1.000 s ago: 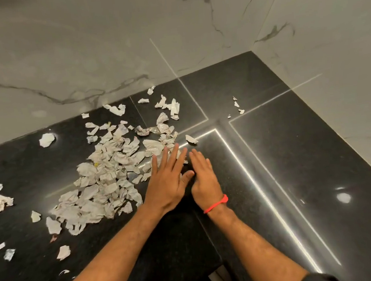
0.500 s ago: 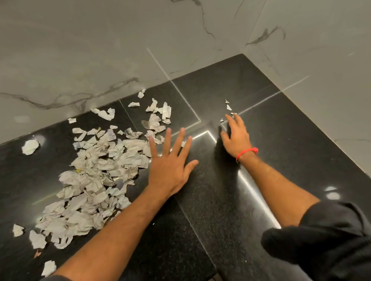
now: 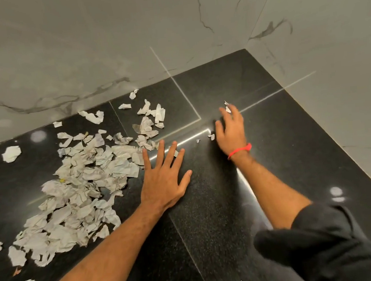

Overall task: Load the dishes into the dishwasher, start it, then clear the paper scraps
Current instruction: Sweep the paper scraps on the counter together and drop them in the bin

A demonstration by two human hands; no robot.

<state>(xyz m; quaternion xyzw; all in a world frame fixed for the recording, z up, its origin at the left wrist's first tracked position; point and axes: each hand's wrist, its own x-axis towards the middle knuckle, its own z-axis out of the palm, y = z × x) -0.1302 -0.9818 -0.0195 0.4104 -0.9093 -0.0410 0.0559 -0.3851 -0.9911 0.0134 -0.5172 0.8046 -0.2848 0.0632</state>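
On the black counter (image 3: 208, 205), paper scraps (image 3: 83, 183) touch the flat left hand's (image 3: 163, 182) spread fingers (image 3: 159, 151).

The right hand (image 3: 232, 131), the one with the red thread band on its wrist, now sits out by the far seam of the glossy black stone countertop (image 3: 293, 153), well apart from the left hand; a second ago the two lay side by side. Its fingers are blurred and loosely bent over a few tiny torn white paper scraps (image 3: 212, 137), which now lie nearer the big pile. The black sleeve (image 3: 324, 247) has come into view.
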